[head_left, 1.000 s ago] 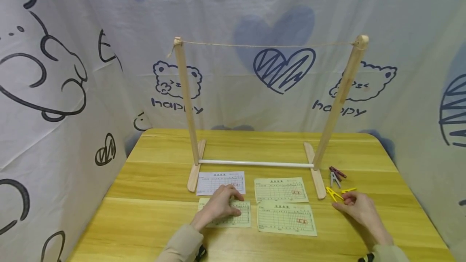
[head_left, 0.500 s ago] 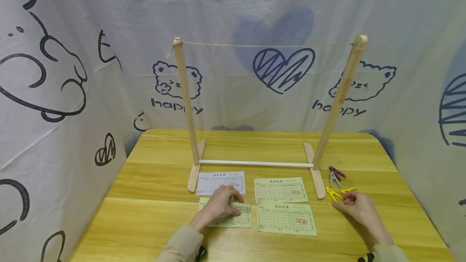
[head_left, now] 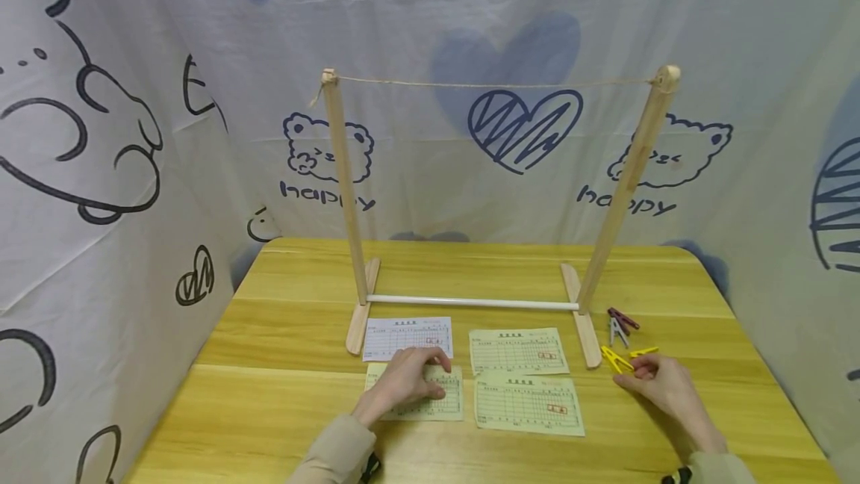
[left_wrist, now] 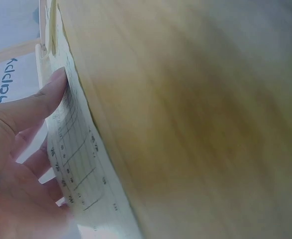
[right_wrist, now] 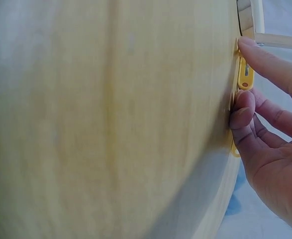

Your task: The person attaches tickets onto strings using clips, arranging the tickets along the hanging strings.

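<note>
My left hand (head_left: 406, 381) rests over a pale green printed slip (head_left: 446, 398) in the head view, thumb and fingers loosely bent and apart. From the left wrist, the thumb (left_wrist: 48, 94) lies along that slip's surface. A white slip (head_left: 396, 331) lies just beyond this hand. At the right, my right hand (head_left: 665, 388) is lowered to the table beside two yellow clothespins. Its thumb tip is right by the nearer yellow clothespin (head_left: 617, 358), and the other yellow clothespin (head_left: 645, 352) lies at its fingertips. In the right wrist view a yellow clothespin (right_wrist: 245, 77) shows between thumb and fingers.
Two more green slips, one upper (head_left: 517, 349) and one lower (head_left: 527, 403), lie between the hands. Behind stands a wooden frame (head_left: 346, 193) with a string (head_left: 490, 84) across its top and a white rod (head_left: 470, 302) low down. Grey (head_left: 618, 331) and dark red (head_left: 625, 317) clothespins lie farther right.
</note>
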### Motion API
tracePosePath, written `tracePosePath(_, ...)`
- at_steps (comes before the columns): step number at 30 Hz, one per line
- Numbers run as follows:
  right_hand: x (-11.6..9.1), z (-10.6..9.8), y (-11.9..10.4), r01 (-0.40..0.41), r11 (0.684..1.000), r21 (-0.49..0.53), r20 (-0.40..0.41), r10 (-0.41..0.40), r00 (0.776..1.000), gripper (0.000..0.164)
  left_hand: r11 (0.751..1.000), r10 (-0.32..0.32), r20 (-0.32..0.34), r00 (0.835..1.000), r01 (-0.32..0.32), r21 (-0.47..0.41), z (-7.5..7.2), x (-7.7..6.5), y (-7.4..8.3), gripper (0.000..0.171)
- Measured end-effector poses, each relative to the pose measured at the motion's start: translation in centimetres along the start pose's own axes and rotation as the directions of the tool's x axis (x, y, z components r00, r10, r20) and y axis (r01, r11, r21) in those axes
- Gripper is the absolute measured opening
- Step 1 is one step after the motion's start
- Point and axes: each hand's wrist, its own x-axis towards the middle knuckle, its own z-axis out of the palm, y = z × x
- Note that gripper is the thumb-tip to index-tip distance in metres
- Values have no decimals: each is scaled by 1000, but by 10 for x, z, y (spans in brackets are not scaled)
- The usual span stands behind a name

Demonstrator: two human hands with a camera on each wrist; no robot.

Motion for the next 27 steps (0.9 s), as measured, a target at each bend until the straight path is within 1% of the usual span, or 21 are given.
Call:
tracePosePath(5,0,-1,-1,-8,1000,7,8,8,1000,60,1000,9,-20,1000,-8,22,1,0,-1,44)
tracePosePath(9,-1,-1,0,-4,999,33,7,4,1000,57,1000,9,-25,1000,-8,23,1,1,-2,47)
tracePosePath(14,-3,-2,3,-3,998,64,-31,5,1000,54,1000,3,-16,1000,-3,3,1,2,0,46)
tracePosePath(20,-4,-2,3,-31,994,103,-50,36,998,52,999,-9,2,1000,9,-35,0,3,0,40)
tracePosePath(24,-6,-2,1,-78,976,201,-48,89,995,54,997,6,-10,1000,-7,-75,-1,2,-1,40)
tracePosePath(27,-8,-1,0,-122,935,334,-26,139,990,57,996,17,-25,1000,-20,-92,-2,1,-1,40)
